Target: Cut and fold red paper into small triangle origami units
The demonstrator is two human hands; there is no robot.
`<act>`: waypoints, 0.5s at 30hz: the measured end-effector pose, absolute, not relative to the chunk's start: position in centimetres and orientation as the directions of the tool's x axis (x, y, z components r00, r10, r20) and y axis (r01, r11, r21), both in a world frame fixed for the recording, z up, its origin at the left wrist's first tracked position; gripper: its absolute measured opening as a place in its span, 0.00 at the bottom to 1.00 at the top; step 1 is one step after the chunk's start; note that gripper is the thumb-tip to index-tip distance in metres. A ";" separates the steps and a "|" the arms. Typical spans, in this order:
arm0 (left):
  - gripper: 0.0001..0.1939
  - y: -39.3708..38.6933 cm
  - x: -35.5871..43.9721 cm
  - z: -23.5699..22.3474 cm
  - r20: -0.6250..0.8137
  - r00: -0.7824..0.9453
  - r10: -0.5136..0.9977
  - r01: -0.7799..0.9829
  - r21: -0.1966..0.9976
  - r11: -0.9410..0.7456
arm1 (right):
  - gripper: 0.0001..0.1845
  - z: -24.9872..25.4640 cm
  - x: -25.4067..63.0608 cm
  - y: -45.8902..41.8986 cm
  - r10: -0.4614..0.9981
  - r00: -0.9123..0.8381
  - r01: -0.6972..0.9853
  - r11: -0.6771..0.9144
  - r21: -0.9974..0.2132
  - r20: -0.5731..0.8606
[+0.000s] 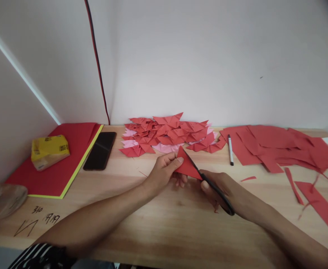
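Between the thumb and fingers of my left hand (pixel 168 168) is a folded red paper triangle (pixel 186 167), held above the table. My right hand (pixel 220 186) grips black-handled scissors (pixel 221 196), whose blades lie along the paper's right slanting edge. A small red sliver hangs below the right hand's fingers. Behind the hands, against the wall, lies a pile of folded red and pink paper pieces (pixel 166 134). How far the blades are parted is hard to tell.
Red paper sheets (pixel 276 145) and a white marker (pixel 230 149) lie right, with cut strips (pixel 294 185) nearer. At left are a phone (pixel 100 151), large red and yellow sheets (pixel 79 168), a yellow packet (pixel 50 149) and a clear plastic container (pixel 9 201). A cable (pixel 96 56) runs down the wall.
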State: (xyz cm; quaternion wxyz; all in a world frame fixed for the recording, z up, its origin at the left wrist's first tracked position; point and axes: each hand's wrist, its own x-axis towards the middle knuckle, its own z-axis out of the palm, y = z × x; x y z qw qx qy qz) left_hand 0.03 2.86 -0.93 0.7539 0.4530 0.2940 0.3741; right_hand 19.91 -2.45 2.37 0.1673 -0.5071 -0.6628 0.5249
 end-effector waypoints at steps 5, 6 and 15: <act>0.16 3.0 0.1 -1.2 -0.101 0.543 0.834 -0.307 0.901 0.308 | 0.20 1.9 19.8 -2.5 0.866 -0.412 0.467 -0.068 -0.882 -0.285; 0.15 3.0 0.1 -1.2 -0.098 0.541 0.835 -0.311 0.899 0.307 | 0.20 1.7 19.8 -2.5 0.869 -0.407 0.463 -0.071 -0.884 -0.283; 0.13 2.9 0.2 -1.4 -0.095 0.542 0.835 -0.324 0.893 0.312 | 0.17 0.9 19.9 -2.8 0.873 -0.422 0.378 -0.077 -0.923 -0.245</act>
